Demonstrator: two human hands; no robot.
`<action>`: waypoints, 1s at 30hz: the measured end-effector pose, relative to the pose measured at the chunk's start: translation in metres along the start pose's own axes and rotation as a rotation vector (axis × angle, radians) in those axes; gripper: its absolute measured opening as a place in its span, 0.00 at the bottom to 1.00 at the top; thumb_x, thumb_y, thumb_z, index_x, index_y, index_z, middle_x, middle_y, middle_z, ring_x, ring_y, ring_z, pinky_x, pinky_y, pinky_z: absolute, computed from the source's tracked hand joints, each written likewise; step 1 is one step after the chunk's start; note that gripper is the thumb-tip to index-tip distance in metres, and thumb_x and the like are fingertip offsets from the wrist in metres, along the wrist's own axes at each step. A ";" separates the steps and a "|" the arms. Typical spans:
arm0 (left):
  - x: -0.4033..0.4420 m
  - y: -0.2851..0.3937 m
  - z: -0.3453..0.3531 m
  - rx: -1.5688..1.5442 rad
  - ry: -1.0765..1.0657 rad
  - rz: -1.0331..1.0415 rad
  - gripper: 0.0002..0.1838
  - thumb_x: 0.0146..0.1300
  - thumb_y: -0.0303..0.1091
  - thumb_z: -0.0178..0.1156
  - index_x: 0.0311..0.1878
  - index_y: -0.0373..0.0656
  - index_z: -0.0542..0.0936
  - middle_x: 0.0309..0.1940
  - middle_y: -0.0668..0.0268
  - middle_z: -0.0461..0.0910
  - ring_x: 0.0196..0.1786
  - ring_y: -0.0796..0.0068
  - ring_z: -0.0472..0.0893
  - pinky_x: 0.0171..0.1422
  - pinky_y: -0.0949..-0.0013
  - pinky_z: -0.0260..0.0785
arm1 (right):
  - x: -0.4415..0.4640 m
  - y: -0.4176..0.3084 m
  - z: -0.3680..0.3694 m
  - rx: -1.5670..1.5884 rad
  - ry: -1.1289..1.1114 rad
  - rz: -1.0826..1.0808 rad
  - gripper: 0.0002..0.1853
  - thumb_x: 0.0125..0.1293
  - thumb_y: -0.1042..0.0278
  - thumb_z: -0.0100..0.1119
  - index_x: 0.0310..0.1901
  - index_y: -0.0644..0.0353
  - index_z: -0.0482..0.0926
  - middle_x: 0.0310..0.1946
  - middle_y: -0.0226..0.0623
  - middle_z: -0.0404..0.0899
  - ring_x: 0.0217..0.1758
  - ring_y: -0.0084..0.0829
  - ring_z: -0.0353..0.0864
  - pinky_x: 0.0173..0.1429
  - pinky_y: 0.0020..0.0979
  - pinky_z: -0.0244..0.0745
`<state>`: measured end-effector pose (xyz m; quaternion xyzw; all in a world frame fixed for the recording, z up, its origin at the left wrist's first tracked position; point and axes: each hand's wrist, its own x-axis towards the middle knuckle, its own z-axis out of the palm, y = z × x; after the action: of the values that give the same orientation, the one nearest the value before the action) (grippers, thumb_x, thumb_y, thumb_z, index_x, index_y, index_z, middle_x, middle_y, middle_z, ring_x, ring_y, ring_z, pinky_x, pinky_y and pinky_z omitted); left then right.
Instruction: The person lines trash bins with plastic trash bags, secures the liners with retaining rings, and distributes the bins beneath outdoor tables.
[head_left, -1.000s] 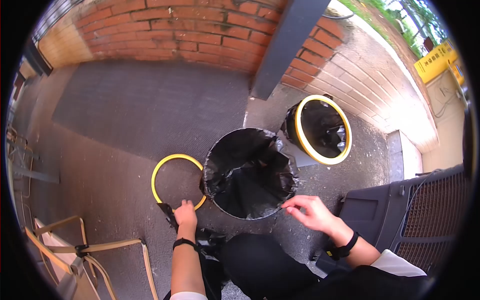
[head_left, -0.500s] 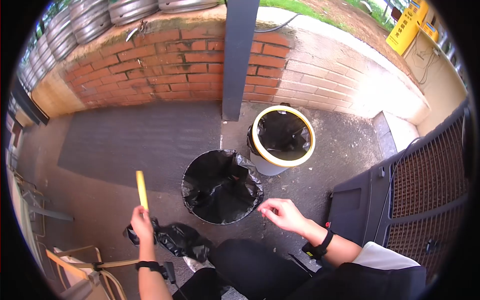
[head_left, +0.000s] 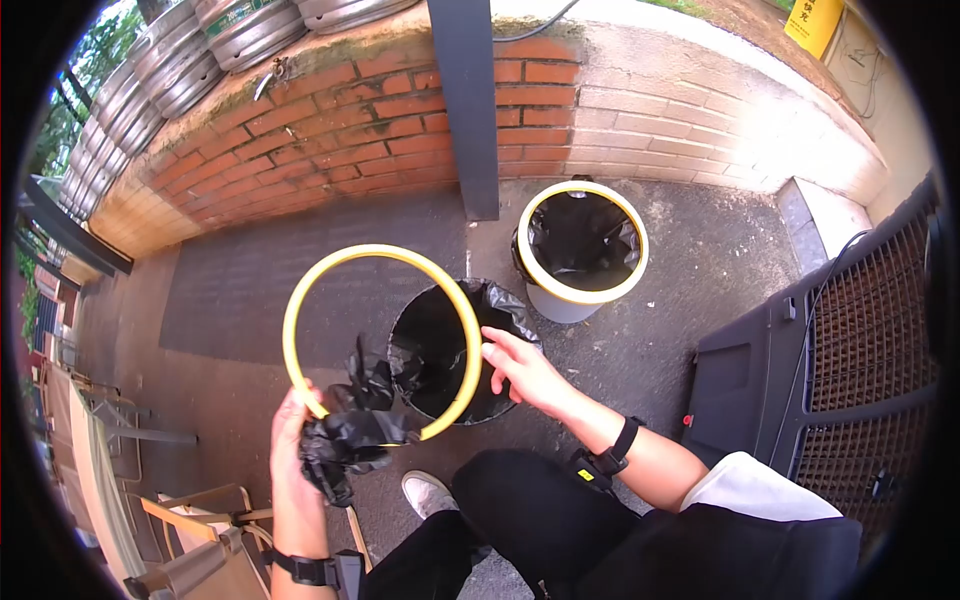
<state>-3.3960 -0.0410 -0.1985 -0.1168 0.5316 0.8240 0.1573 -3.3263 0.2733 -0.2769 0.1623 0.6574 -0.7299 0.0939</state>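
1. Judging the yellow ring [head_left: 289,330] light, stiff, perhaps slick; it's raised left of the lined bin [head_left: 510,305], overlapping it in view.
2. My left hand [head_left: 288,430] clamps its near-left rim; limp black plastic [head_left: 345,440] bunches there.
3. My right hand [head_left: 528,375]: fingers apart, contact unclear. I'd grip opposite rims.

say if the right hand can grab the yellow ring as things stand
Likely yes: the right hand looks empty, its fingers near the right side of the yellow ring, nothing visible between; black plastic bunches lower left.
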 end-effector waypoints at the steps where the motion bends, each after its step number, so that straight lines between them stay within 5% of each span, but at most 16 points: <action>1: 0.004 -0.014 -0.005 -0.026 0.097 -0.045 0.15 0.67 0.36 0.64 0.53 0.40 0.78 0.39 0.67 0.82 0.39 0.78 0.82 0.45 0.74 0.79 | -0.001 0.000 -0.002 0.152 -0.039 -0.003 0.28 0.73 0.58 0.56 0.68 0.66 0.66 0.38 0.30 0.81 0.24 0.16 0.73 0.23 0.19 0.65; 4: 0.009 -0.044 -0.007 0.087 0.077 -0.141 0.16 0.69 0.38 0.62 0.55 0.39 0.79 0.38 0.66 0.84 0.38 0.77 0.82 0.45 0.75 0.75 | 0.000 0.022 -0.014 0.192 0.115 -0.053 0.22 0.68 0.73 0.59 0.63 0.65 0.71 0.34 0.31 0.81 0.25 0.15 0.73 0.27 0.19 0.67; 7: 0.017 -0.083 -0.014 0.514 -0.007 -0.070 0.13 0.69 0.34 0.59 0.50 0.35 0.82 0.38 0.60 0.87 0.41 0.71 0.84 0.48 0.68 0.75 | 0.002 0.035 -0.027 -0.133 0.309 -0.233 0.21 0.64 0.73 0.61 0.59 0.62 0.76 0.31 0.29 0.83 0.26 0.14 0.76 0.31 0.22 0.72; 9: 0.022 -0.103 -0.018 1.180 -0.003 0.123 0.11 0.66 0.32 0.60 0.43 0.33 0.84 0.32 0.62 0.87 0.35 0.74 0.84 0.43 0.70 0.75 | -0.005 0.030 -0.032 -0.400 0.433 -0.202 0.21 0.62 0.72 0.61 0.58 0.58 0.77 0.30 0.33 0.83 0.23 0.20 0.78 0.32 0.26 0.75; 10: 0.021 -0.110 -0.009 1.218 0.038 0.158 0.11 0.63 0.35 0.62 0.39 0.36 0.85 0.29 0.55 0.85 0.34 0.67 0.86 0.42 0.64 0.75 | -0.003 0.033 -0.036 -0.476 0.451 -0.222 0.21 0.62 0.72 0.61 0.58 0.57 0.78 0.31 0.33 0.82 0.24 0.20 0.77 0.34 0.26 0.75; 11: 0.024 -0.118 -0.005 1.238 0.042 0.107 0.10 0.63 0.34 0.61 0.38 0.36 0.86 0.28 0.57 0.86 0.31 0.71 0.85 0.40 0.67 0.75 | 0.001 0.038 -0.039 -0.551 0.469 -0.242 0.22 0.62 0.72 0.61 0.59 0.56 0.78 0.33 0.32 0.81 0.26 0.20 0.77 0.35 0.26 0.75; 14: 0.024 -0.112 0.024 1.437 0.075 -0.015 0.16 0.63 0.44 0.61 0.31 0.40 0.86 0.29 0.54 0.86 0.34 0.55 0.86 0.44 0.56 0.76 | 0.006 0.045 -0.043 -0.798 0.549 -0.230 0.20 0.63 0.67 0.60 0.58 0.54 0.78 0.41 0.39 0.79 0.42 0.42 0.84 0.48 0.40 0.79; 17: 0.032 -0.120 0.027 1.797 0.169 0.098 0.18 0.63 0.47 0.60 0.30 0.41 0.85 0.28 0.55 0.85 0.36 0.49 0.85 0.45 0.51 0.75 | 0.012 0.042 -0.041 -0.825 0.484 -0.122 0.20 0.64 0.62 0.60 0.58 0.52 0.78 0.45 0.40 0.76 0.50 0.46 0.81 0.54 0.44 0.77; 22: 0.053 -0.133 0.008 1.503 0.095 -0.148 0.22 0.68 0.54 0.53 0.38 0.43 0.81 0.38 0.49 0.85 0.48 0.45 0.83 0.52 0.48 0.72 | 0.019 0.036 -0.043 -0.885 0.477 -0.164 0.18 0.64 0.63 0.60 0.56 0.53 0.79 0.41 0.40 0.79 0.46 0.46 0.83 0.51 0.44 0.79; 30: 0.049 -0.135 0.022 1.526 0.157 -0.119 0.21 0.68 0.53 0.53 0.40 0.44 0.82 0.37 0.51 0.85 0.47 0.46 0.83 0.51 0.48 0.72 | 0.032 0.045 -0.056 -0.816 0.515 -0.205 0.16 0.64 0.63 0.59 0.53 0.54 0.82 0.37 0.41 0.83 0.42 0.46 0.84 0.49 0.44 0.79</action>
<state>-3.3903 0.0379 -0.3209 -0.0625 0.9553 0.2086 0.2000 -3.3342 0.3255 -0.3346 0.2218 0.9041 -0.3545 -0.0880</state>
